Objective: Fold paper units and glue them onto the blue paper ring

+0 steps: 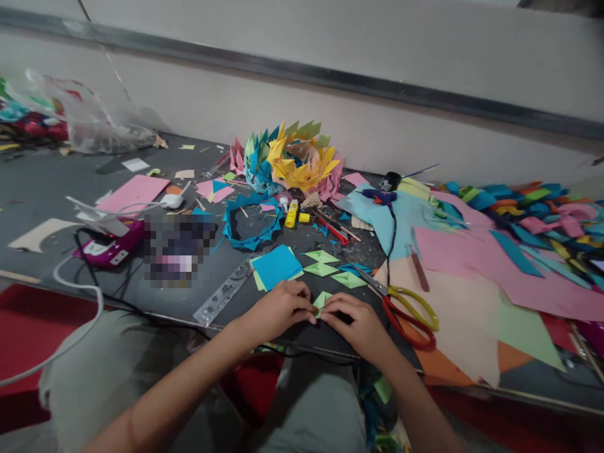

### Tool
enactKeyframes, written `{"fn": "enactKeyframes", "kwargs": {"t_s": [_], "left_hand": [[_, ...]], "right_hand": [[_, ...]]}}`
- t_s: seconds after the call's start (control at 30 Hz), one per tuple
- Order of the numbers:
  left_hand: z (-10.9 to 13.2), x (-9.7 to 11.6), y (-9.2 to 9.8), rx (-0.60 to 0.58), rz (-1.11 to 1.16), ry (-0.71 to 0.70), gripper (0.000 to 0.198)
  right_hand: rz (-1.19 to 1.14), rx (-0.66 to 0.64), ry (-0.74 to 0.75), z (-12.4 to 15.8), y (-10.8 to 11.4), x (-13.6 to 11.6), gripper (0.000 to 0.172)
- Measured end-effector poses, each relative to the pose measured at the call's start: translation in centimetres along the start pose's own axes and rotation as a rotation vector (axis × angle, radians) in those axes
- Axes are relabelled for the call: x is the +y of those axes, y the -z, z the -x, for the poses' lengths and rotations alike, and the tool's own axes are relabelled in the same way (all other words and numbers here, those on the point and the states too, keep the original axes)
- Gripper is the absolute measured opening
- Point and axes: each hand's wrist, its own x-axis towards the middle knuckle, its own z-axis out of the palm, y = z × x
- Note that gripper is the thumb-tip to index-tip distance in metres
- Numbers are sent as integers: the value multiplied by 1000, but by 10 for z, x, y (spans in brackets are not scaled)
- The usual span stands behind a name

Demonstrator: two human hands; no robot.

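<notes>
A small folded piece of light green paper (323,301) is pinched between my two hands near the table's front edge. My left hand (285,308) grips its left side, fingers closed. On the other side my right hand (352,319) pinches it between thumb and fingers. Just beyond lie several light green folded paper pieces (321,268), flat and pointed at both ends. A stack of blue and green paper squares (277,267) sits beyond my left hand. Scissors (409,314) with red and yellow handles lie to the right of my right hand.
A clear ruler (224,292) lies left of the stack. Behind stand a blue paper ring (252,242), yellow glue stick (291,214) and folded paper crowns (302,160). A glue gun (377,196) rests on coloured sheets at right. A purple power strip (111,245) with cables is left.
</notes>
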Motion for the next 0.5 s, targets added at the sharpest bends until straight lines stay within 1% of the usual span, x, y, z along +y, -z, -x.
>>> {"fn": "enactKeyframes", "kwargs": {"t_s": [0.07,0.17,0.3,0.5], "left_hand": [[-1,0,1,-2,21,0,13],[-1,0,2,5,22,-3,15],[-2,-2,2,21,44,-27,13],[2,-6,4,37,110,-66,12]], "right_hand": [[-36,16,-42,-2,0,1,10],[-16,32,-81,-5,-1,2,11],[50,61,-96,-8,-3,0,11],[57,82,-101,-10,-3,-2,10]]}}
